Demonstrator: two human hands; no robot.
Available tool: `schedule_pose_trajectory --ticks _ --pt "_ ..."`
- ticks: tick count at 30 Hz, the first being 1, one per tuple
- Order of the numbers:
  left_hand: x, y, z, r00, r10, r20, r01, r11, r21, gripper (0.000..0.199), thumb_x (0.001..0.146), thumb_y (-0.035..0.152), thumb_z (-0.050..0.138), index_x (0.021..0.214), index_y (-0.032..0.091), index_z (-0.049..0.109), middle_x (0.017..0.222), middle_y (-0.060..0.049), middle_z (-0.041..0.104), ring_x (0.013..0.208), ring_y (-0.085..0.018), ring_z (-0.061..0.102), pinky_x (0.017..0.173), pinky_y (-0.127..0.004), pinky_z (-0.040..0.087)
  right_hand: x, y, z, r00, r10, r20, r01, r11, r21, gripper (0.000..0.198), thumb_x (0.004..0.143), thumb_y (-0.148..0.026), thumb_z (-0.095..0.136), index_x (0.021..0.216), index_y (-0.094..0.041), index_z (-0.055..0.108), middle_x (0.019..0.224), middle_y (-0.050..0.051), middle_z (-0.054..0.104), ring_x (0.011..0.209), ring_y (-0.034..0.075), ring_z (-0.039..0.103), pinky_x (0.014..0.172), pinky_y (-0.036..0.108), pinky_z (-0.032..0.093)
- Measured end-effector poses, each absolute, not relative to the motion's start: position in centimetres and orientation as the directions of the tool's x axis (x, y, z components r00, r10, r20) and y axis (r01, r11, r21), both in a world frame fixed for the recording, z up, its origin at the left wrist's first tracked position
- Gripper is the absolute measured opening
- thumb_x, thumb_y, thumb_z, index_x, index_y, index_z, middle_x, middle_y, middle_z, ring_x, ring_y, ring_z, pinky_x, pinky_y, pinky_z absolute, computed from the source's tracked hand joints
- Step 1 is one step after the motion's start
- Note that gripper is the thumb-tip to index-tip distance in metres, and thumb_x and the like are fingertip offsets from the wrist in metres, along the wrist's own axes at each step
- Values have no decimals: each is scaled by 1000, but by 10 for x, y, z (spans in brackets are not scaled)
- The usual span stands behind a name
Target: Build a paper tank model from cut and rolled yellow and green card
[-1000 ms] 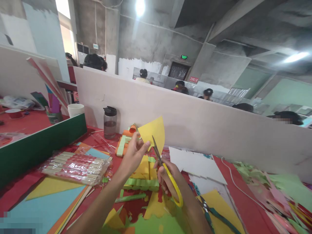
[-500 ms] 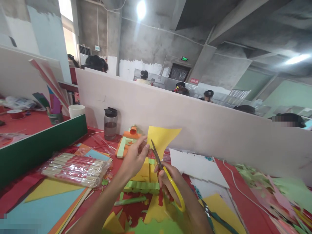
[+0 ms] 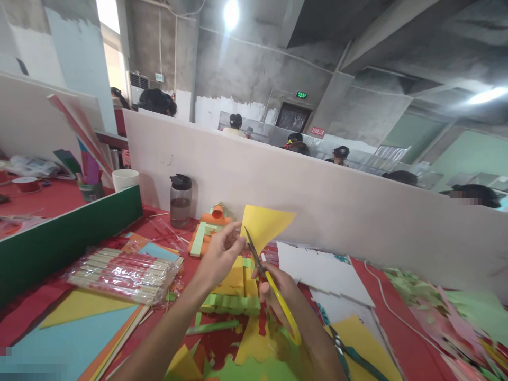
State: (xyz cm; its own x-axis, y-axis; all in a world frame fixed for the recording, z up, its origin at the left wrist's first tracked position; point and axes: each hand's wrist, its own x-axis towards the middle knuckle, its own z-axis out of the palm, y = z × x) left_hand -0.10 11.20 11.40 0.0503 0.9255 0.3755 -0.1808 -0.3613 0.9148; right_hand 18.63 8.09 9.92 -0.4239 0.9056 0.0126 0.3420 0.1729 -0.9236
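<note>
A sheet of yellow paper (image 3: 265,225) stands raised in front of me, its left edge pinched in my left hand (image 3: 224,251). My right hand (image 3: 278,291) grips yellow-handled scissors (image 3: 282,301), whose dark blades point up and left against the paper. How far the blades are parted is hard to make out. Below the hands lies a green and yellow paper construction (image 3: 230,302). Behind my left hand stands an orange and pale green paper model (image 3: 202,238) with a rolled tube on top.
A wrapped bundle of wooden sticks (image 3: 121,275) lies left, near blue paper (image 3: 79,344). A water bottle (image 3: 180,201) stands by the white partition (image 3: 278,174). Right are white boards (image 3: 321,270), green-handled scissors (image 3: 353,354) and paper scraps (image 3: 420,296). People sit beyond the partition.
The yellow paper has shifted and bent slightly, with its lower part narrower below the blades. Both hands stay almost in place, still holding the paper and the scissors.
</note>
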Motion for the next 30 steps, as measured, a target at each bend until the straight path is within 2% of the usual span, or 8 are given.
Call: schedule_pose_trajectory --ticks 4,9,16,21,24,30 --pt "-3 111 117 35 927 373 -154 -364 919 35 90 34 59 120 17 61 76 -1 65 74 -18 66 70 -29 54 189 80 101 -424 903 66 338 225 -914 62 81 -76 55 104 -18 58 62 -5 50 46 8 37 43 20 32" --pt "-3 112 118 40 930 366 -142 -357 923 30 90 30 58 116 17 61 74 -1 64 72 -17 65 69 -28 52 190 79 97 -402 915 28 350 182 -919 57 84 -71 57 107 -19 57 62 -6 46 43 6 31 40 20 27" --pt "-3 113 118 18 928 372 -117 -367 923 28 89 31 59 113 17 58 73 0 64 72 -17 65 66 -26 50 189 80 105 -409 913 13 376 181 -909 57 83 -73 55 102 -19 57 62 -5 49 42 7 35 39 19 28" --pt "-5 114 116 -23 926 376 -152 -375 914 16 90 33 59 97 19 57 78 0 63 76 -16 64 69 -27 49 193 74 127 -456 889 -45 434 178 -883 62 81 -77 53 100 -19 58 66 -3 52 45 8 41 41 19 31" --pt "-7 113 117 -34 925 379 -119 -381 917 17 90 35 59 86 18 57 80 0 61 75 -14 61 70 -26 48 198 66 140 -455 885 -97 442 130 -887 66 82 -81 45 103 -19 55 69 -3 52 42 7 39 39 19 30" --pt "-5 111 118 -2 946 324 -207 -318 925 20 87 38 61 87 18 60 85 -1 62 80 -16 60 76 -29 51 210 57 144 -497 855 -149 419 86 -904 68 83 -82 41 106 -19 51 69 -4 51 43 7 40 39 19 31"
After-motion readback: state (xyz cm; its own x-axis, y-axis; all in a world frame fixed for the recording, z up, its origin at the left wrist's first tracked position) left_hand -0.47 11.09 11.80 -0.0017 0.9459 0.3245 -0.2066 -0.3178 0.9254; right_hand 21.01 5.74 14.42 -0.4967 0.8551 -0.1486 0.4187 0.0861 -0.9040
